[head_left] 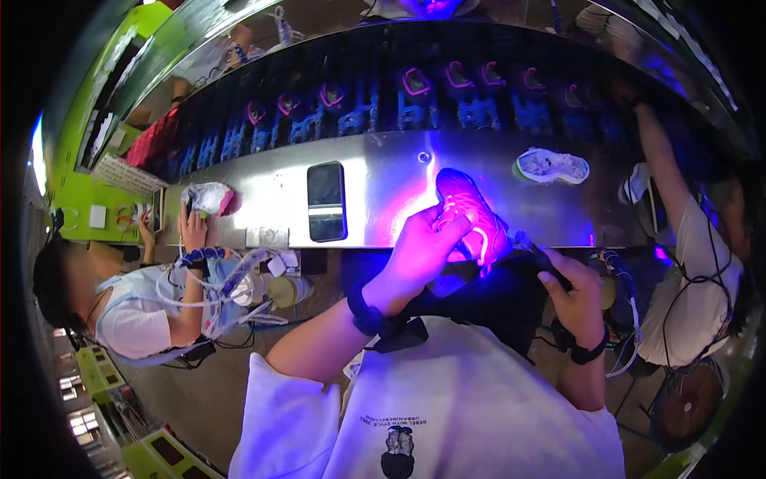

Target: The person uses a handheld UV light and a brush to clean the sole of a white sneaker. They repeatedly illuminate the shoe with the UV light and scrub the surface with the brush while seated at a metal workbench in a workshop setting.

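Observation:
Under violet-blue light, a pink-glowing shoe upper (460, 195) is held at the metal bench's near edge. My left hand (423, 247) is closed on its near part, with the thumb lying over the opening. On the right, my right hand (576, 291) grips a dark-handled brush (552, 267). The brush's tip is close to the shoe's right side; whether they touch I cannot tell. A black phone (326, 202) lies on the bench left of my left hand. Beyond my right hand, a pale shoe sole (552, 165) rests on the bench.
Behind the metal bench (267, 191) runs a dark conveyor (351, 88) with blue racks and several pink-rimmed shoe pieces. At left a co-worker's hand (193, 230) is at another shoe piece (209, 198). Another person's arm (664, 160) reaches across at right. A round fan (686, 403) stands lower right.

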A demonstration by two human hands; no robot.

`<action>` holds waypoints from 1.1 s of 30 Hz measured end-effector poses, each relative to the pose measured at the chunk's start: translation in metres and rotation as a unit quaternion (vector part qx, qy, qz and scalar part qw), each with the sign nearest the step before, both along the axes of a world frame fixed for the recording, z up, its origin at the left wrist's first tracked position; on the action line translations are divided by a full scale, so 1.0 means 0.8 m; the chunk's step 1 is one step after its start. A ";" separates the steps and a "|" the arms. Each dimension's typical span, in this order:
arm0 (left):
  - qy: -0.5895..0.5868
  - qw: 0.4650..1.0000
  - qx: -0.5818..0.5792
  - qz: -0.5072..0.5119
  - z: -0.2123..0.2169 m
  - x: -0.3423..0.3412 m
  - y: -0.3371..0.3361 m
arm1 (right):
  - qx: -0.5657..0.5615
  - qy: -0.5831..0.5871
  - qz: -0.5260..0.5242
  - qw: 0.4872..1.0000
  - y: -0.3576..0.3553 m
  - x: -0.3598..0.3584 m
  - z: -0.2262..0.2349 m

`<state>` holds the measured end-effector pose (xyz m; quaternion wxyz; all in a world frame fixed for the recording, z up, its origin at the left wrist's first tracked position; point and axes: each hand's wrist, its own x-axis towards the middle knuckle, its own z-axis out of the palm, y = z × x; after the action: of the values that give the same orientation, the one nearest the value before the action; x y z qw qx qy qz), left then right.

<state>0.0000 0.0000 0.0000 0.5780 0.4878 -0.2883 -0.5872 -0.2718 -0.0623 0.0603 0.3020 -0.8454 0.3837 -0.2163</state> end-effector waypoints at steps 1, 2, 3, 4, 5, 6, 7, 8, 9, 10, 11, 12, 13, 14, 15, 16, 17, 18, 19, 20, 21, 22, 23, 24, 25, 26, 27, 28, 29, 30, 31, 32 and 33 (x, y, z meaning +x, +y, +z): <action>0.036 0.999 0.003 -0.007 0.005 0.004 -0.001 | -0.013 0.003 0.004 1.000 -0.004 0.005 0.006; 0.071 0.997 0.005 -0.015 0.011 0.007 0.000 | -0.027 0.005 0.008 1.000 -0.008 0.010 0.012; 0.106 0.994 0.027 -0.018 0.016 0.010 0.003 | -0.027 0.021 0.012 0.999 -0.009 0.015 0.018; 0.141 0.989 0.048 -0.023 0.021 0.013 0.008 | -0.028 0.038 0.016 0.999 -0.009 0.022 0.025; 0.175 0.982 0.069 -0.028 0.027 0.016 0.011 | -0.028 0.054 0.019 0.998 -0.010 0.027 0.030; 0.192 0.977 0.089 -0.016 0.033 0.017 0.013 | -0.040 0.061 0.028 0.997 -0.012 0.031 0.037; 0.210 0.972 0.109 -0.005 0.040 0.018 0.015 | -0.051 0.068 0.036 0.996 -0.013 0.035 0.043; 0.227 0.965 0.129 0.005 0.043 0.019 0.016 | -0.062 0.075 0.044 0.994 -0.016 0.038 0.047; 0.254 0.959 0.122 0.005 0.037 0.020 0.019 | -0.073 0.081 0.057 0.992 -0.019 0.042 0.050; 0.281 0.953 0.116 0.004 0.027 0.022 0.022 | -0.084 0.086 0.069 0.990 -0.022 0.044 0.052; 0.307 0.945 0.109 0.003 0.022 0.024 0.024 | -0.095 0.091 0.081 0.988 -0.026 0.048 0.053; 0.314 0.942 0.117 -0.007 0.019 0.023 0.026 | -0.103 0.090 0.086 0.987 -0.026 0.049 0.053; 0.321 0.939 0.125 -0.018 0.017 0.024 0.026 | -0.112 0.089 0.091 0.986 -0.027 0.050 0.054; 0.324 0.937 0.129 -0.023 0.015 0.024 0.026 | -0.120 0.087 0.096 0.984 -0.027 0.052 0.054; 0.330 0.934 0.133 -0.027 0.009 0.023 0.026 | -0.115 0.104 0.092 0.984 -0.026 0.054 0.057; 0.333 0.933 0.133 -0.024 0.004 0.022 0.024 | -0.110 0.122 0.089 0.983 -0.025 0.058 0.063; 0.336 0.932 0.133 -0.021 -0.001 0.021 0.023 | -0.104 0.139 0.085 0.981 -0.024 0.061 0.066; 0.385 0.911 0.144 -0.040 -0.004 0.025 0.023 | -0.101 0.132 0.085 0.982 -0.025 0.060 0.062; 0.389 0.910 0.139 -0.036 -0.004 0.024 0.024 | -0.102 0.135 0.085 0.982 -0.025 0.062 0.062; 0.394 0.909 0.134 -0.031 0.000 0.023 0.027 | -0.104 0.137 0.085 0.981 -0.025 0.064 0.062; 0.400 0.907 0.129 -0.028 0.002 0.022 0.028 | -0.105 0.142 0.084 0.981 -0.024 0.066 0.063; 0.411 0.904 0.113 -0.035 -0.003 0.023 0.028 | -0.109 0.142 0.085 0.980 -0.024 0.068 0.063; 0.426 0.897 0.110 -0.041 -0.007 0.022 0.027 | -0.112 0.141 0.086 0.980 -0.024 0.070 0.063; 0.437 0.892 0.108 -0.044 -0.010 0.023 0.026 | -0.115 0.135 0.088 0.980 -0.025 0.073 0.061; 0.447 0.887 0.106 -0.047 -0.011 0.023 0.027 | -0.119 0.141 0.089 0.979 -0.024 0.074 0.062; 0.446 0.886 0.121 -0.036 -0.008 0.021 0.027 | -0.122 0.147 0.090 0.977 -0.024 0.075 0.063; 0.442 0.885 0.140 -0.031 -0.006 0.020 0.026 | -0.126 0.150 0.090 0.976 -0.025 0.076 0.064; 0.439 0.884 0.159 -0.026 -0.004 0.018 0.025 | -0.127 0.157 0.089 0.975 -0.024 0.076 0.065; 0.435 0.882 0.177 -0.022 -0.005 0.017 0.025 | -0.128 0.163 0.088 0.974 -0.024 0.075 0.065; 0.432 0.886 0.167 -0.017 -0.005 0.016 0.024 | -0.133 0.166 0.084 0.973 -0.026 0.074 0.066; 0.428 0.890 0.158 -0.012 -0.007 0.013 0.025 | -0.119 0.153 0.081 0.978 -0.026 0.074 0.065; 0.425 0.893 0.148 -0.008 -0.007 0.010 0.026 | -0.106 0.140 0.078 0.981 -0.027 0.076 0.061; 0.431 0.892 0.140 -0.014 -0.006 0.009 0.027 | -0.093 0.126 0.073 0.985 -0.027 0.077 0.059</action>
<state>0.0074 0.0213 -0.0050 0.5629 0.2589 0.0670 -0.7820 -0.2104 -0.0837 0.1079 0.1864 -0.9161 0.3344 -0.1196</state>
